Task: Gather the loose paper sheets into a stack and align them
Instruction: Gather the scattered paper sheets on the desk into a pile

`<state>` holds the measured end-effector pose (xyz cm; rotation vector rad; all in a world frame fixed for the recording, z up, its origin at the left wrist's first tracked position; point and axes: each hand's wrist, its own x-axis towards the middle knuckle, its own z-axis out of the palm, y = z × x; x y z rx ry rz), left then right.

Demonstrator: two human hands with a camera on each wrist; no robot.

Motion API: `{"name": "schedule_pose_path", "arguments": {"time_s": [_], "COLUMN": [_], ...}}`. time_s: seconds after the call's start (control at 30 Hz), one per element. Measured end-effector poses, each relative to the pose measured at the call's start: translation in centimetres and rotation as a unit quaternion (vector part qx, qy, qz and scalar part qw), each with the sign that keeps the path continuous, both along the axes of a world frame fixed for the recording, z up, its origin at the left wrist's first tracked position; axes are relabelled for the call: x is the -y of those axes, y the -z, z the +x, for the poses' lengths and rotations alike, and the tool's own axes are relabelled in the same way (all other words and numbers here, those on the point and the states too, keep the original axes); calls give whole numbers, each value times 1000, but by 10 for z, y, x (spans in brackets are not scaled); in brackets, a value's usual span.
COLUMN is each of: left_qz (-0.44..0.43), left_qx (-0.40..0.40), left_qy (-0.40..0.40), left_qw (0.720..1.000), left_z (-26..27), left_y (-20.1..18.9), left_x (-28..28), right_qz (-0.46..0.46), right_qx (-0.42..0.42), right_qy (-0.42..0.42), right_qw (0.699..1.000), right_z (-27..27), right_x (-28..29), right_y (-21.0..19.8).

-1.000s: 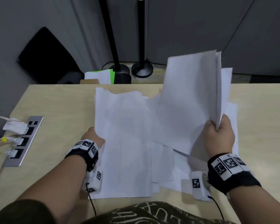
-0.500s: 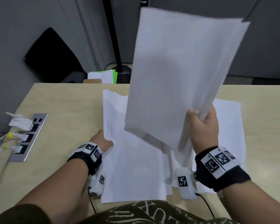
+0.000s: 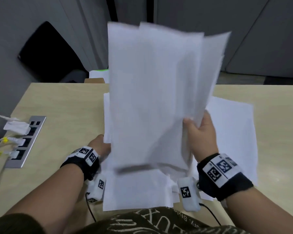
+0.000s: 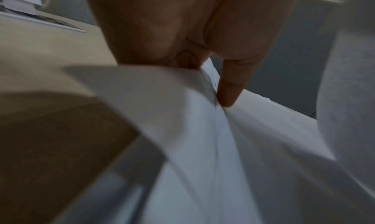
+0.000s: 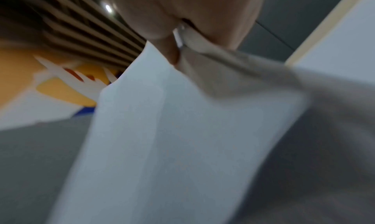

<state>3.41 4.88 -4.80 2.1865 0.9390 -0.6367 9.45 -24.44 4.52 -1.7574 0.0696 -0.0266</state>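
White raised sheets (image 3: 156, 92) pinched by right hand (image 3: 201, 135); left hand (image 3: 100, 146) grips table sheets (image 3: 135, 190).

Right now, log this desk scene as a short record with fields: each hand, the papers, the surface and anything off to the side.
right hand: grips a fanned bundle of white paper sheets, raised above the desk, edges uneven
left hand: holds the left edge of the white sheets lying on the desk; fingers tucked among the sheets
loose sheets: more white paper spread flat at the right, not aligned
surface: light wooden desk
side: silver socket strip set into the desk at the left, with white plugs in it
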Motion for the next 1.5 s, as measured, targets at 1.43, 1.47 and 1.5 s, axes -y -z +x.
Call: {"name": "schedule_pose_path", "arguments": {"time_s": [1.43,1.47,1.5], "left_qz": [-120,-110,-105], "left_qx": [71,68,67], "left_qy": [-49,-44,-40], "left_qw": [989,991,991], "left_z": [7,7,8], "left_y": [3,2,1], "left_x": [49,49,48], "right_qz": [-376,-378,-385], "right_qx": [-278,-281,-282], "right_qy": [-16,-28,-25], "right_qw": [884,882,879], "right_z": [25,25,25], "right_x": [65,64,64], "right_y": [102,101,100]}}
